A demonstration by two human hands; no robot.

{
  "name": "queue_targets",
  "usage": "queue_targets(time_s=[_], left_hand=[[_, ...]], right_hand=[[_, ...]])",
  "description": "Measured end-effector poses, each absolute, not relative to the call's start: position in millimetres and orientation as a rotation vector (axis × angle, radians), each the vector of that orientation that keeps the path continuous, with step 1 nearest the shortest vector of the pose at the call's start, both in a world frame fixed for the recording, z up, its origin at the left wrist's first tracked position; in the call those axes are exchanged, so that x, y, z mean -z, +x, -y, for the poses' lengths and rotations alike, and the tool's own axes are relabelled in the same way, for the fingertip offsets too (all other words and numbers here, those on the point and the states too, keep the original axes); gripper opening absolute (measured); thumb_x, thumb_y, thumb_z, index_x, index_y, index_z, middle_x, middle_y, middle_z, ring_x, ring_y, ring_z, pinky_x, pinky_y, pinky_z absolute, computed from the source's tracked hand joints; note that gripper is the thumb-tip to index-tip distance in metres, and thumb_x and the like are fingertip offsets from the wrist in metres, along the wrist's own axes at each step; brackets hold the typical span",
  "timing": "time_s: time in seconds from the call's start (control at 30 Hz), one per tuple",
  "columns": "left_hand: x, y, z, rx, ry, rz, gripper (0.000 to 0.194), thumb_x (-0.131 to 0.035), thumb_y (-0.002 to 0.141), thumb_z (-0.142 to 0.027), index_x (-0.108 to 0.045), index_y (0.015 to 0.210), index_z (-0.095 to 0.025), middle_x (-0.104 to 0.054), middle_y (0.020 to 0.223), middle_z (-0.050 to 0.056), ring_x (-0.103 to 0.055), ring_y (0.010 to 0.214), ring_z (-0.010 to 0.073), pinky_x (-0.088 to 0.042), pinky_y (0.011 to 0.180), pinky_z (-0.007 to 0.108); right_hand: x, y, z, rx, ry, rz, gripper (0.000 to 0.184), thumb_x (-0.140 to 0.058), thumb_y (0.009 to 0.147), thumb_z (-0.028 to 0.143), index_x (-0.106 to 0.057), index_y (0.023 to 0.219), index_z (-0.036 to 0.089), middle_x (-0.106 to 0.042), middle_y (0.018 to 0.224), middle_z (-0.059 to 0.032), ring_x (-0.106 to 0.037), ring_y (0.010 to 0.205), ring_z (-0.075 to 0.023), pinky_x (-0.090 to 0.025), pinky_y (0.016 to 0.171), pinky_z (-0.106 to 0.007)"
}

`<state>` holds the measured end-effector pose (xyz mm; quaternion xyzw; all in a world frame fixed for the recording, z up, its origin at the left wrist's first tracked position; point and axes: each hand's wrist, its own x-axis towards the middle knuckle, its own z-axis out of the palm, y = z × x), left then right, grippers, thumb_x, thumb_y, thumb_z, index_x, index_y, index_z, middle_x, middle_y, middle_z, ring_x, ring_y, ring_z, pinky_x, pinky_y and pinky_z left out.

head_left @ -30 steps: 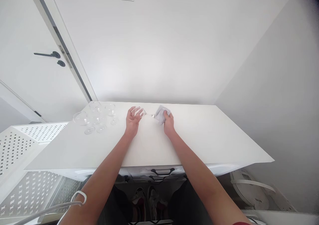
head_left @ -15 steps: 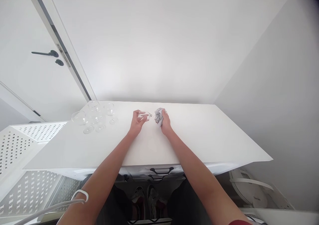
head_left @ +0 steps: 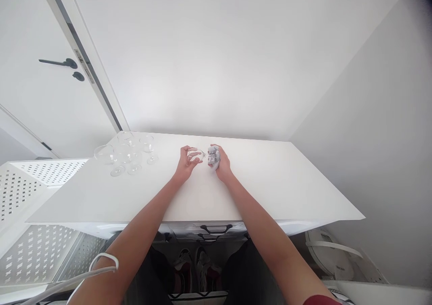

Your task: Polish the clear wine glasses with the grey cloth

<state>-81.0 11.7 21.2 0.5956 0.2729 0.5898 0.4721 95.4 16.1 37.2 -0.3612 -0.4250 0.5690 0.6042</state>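
Observation:
My left hand is closed around the bowl of a clear stemmed glass, which lies sideways above the white cabinet top with its foot end toward the right. A crumpled light grey cloth is bunched in my right hand, whose fingers press it around the glass's foot end. The cloth hides most of the foot.
Several clear stemmed glasses stand grouped at the left end of the white cabinet top. Behind rises a white wall; a door with a dark handle is at left. A white cable crosses my left forearm.
My right hand has turned slightly and moved a little left, bringing the cloth around the glass's foot end. My left hand keeps its hold. The view has shifted slightly.

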Motion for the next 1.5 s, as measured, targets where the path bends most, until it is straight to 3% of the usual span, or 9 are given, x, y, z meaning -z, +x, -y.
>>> queue_targets(time_s=[0.13,0.27,0.37,0.57,0.77,0.93,1.17,1.37,1.5], left_hand=[[-16.4,-80.9,-12.4,-1.410,1.488,-0.762,0.050,-0.073,0.086,-0.052,-0.045,0.120,-0.027,-0.050,0.124,0.008,-0.065,0.106,0.0216,-0.066,0.081,0.044],[-16.4,-80.7,-13.7,-1.367,1.388,-0.862,0.041,-0.060,0.093,-0.057,-0.050,0.113,-0.023,-0.055,0.111,0.004,-0.064,0.069,0.0104,-0.067,0.073,0.047],[-20.2,-81.2,-13.6,-1.425,1.312,-0.850,0.039,-0.057,0.095,-0.057,-0.051,0.112,-0.023,-0.057,0.110,0.005,-0.065,0.070,0.0105,-0.067,0.077,0.049],[-22.7,-81.2,-12.1,-1.525,1.283,-0.823,0.034,-0.058,0.096,-0.053,-0.050,0.115,-0.026,-0.051,0.123,0.004,-0.065,0.078,0.0102,-0.066,0.084,0.050],[-17.0,-82.3,-11.7,-1.443,1.445,-0.816,0.041,-0.068,0.090,-0.050,-0.048,0.118,-0.027,-0.052,0.120,0.005,-0.063,0.080,0.0117,-0.066,0.076,0.042],[-11.8,-85.1,-15.3,-1.537,1.508,-0.911,0.044,-0.068,0.090,-0.051,-0.048,0.121,-0.027,-0.053,0.122,0.006,-0.065,0.073,0.0105,-0.065,0.073,0.037],[-21.4,-83.0,-10.9,-1.491,1.428,-0.853,0.038,-0.058,0.095,-0.056,-0.052,0.115,-0.024,-0.057,0.112,0.005,-0.064,0.070,0.0108,-0.067,0.073,0.044],[-15.0,-82.5,-12.7,-1.431,1.517,-0.864,0.044,-0.071,0.088,-0.051,-0.052,0.118,-0.025,-0.057,0.118,0.005,-0.063,0.065,0.0083,-0.065,0.067,0.036],[-14.1,-84.7,-19.2,-1.448,1.361,-0.873,0.040,-0.064,0.091,-0.056,-0.055,0.113,-0.023,-0.060,0.111,0.005,-0.062,0.063,0.0097,-0.066,0.066,0.041]], right_hand=[[-34.0,94.1,-10.5,-1.079,-1.018,1.102,0.041,-0.046,0.094,0.066,-0.056,0.092,0.026,-0.055,0.079,0.0006,-0.046,0.060,-0.0120,-0.037,0.049,-0.022],[-38.4,93.0,0.5,-0.785,-0.929,1.289,0.032,-0.048,0.097,0.059,-0.057,0.102,0.028,-0.056,0.108,-0.0050,-0.056,0.090,-0.0175,-0.050,0.071,-0.029],[-43.7,92.5,5.5,-0.670,-0.881,1.414,0.028,-0.048,0.098,0.053,-0.061,0.104,0.028,-0.050,0.129,-0.0080,-0.053,0.114,-0.0218,-0.049,0.091,-0.036],[-48.3,89.7,7.2,-0.838,-0.811,1.352,0.032,-0.048,0.098,0.048,-0.065,0.119,0.031,-0.042,0.153,-0.0036,-0.043,0.137,-0.0239,-0.043,0.105,-0.038],[-41.2,93.2,-9.5,-1.330,-0.682,0.993,0.052,-0.043,0.096,0.064,-0.057,0.136,0.034,-0.060,0.129,-0.0061,-0.061,0.102,-0.0211,-0.055,0.077,-0.035],[-35.3,94.7,-13.7,-1.449,-0.776,1.032,0.045,-0.050,0.095,0.062,-0.056,0.129,0.034,-0.061,0.103,-0.0022,-0.055,0.073,-0.0151,-0.048,0.058,-0.027],[-37.9,88.3,-0.5,-0.860,-0.853,1.328,0.037,-0.061,0.090,0.062,-0.060,0.100,0.027,-0.057,0.111,-0.0068,-0.054,0.097,-0.0194,-0.050,0.079,-0.031],[-32.0,95.0,-14.7,-1.291,-1.190,0.971,0.047,-0.040,0.094,0.067,-0.053,0.080,0.024,-0.046,0.066,0.0005,-0.036,0.050,-0.0125,-0.029,0.043,-0.025],[-34.5,93.2,-7.7,-1.023,-1.017,1.257,0.042,-0.043,0.096,0.063,-0.059,0.090,0.025,-0.056,0.089,-0.0048,-0.054,0.072,-0.0162,-0.046,0.059,-0.029]])
